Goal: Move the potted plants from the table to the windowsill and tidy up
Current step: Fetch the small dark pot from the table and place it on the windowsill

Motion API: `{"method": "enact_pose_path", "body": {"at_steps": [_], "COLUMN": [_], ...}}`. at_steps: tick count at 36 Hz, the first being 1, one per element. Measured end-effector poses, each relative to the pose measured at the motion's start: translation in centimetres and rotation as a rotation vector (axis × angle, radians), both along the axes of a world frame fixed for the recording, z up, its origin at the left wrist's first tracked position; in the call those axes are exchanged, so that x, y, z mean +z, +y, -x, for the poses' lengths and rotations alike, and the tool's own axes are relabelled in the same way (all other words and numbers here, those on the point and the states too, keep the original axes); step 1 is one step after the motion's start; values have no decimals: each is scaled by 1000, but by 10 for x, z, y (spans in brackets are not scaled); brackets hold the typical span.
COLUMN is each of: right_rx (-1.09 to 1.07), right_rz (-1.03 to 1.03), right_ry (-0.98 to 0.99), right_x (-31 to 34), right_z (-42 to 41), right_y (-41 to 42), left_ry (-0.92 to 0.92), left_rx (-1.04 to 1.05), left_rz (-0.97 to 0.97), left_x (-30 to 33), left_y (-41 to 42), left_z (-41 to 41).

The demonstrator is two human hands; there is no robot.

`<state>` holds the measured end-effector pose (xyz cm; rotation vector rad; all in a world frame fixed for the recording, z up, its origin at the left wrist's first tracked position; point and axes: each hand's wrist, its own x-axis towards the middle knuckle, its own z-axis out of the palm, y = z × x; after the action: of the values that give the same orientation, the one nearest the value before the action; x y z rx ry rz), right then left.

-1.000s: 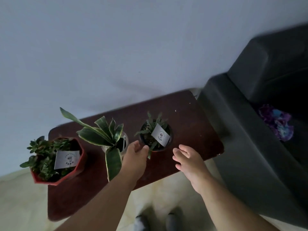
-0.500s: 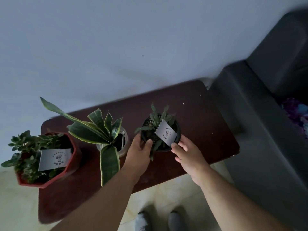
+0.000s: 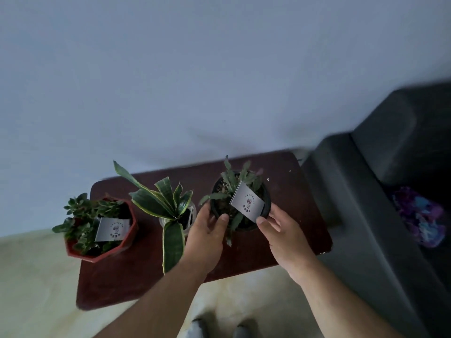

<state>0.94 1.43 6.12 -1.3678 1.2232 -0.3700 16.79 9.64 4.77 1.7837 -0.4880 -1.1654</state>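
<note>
You are holding the black pot [image 3: 240, 206] between both hands: your left hand [image 3: 207, 234] is curling round its near-left rim and your right hand [image 3: 283, 236] is gripping its right side, thumb by the card [image 3: 246, 203]. I cannot tell whether the pot is lifting off the table [image 3: 292, 191]. Just left of your left grip the snake plant [image 3: 168, 206] is standing, and further left the red pot [image 3: 100, 230]. No windowsill is showing, so all three pots are waiting to be moved.

Left hand [image 3: 207, 237], right hand [image 3: 284, 236]: fingers curled inward.
</note>
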Motion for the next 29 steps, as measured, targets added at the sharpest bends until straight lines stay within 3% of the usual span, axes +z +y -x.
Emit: {"method": "enact_pose_path", "body": {"at_steps": [15, 29], "right_rx": [389, 825], "right_rz": [197, 199], "right_ry": [-188, -298], "right_x": [208, 249], "right_z": [-48, -162], "right_y": [72, 238], "left_ry": [-100, -187], "left_rx": [344, 820], "left_rz": [176, 291], "left_x": [210, 260], "left_y": [128, 334], "left_z": [-13, -50]}}
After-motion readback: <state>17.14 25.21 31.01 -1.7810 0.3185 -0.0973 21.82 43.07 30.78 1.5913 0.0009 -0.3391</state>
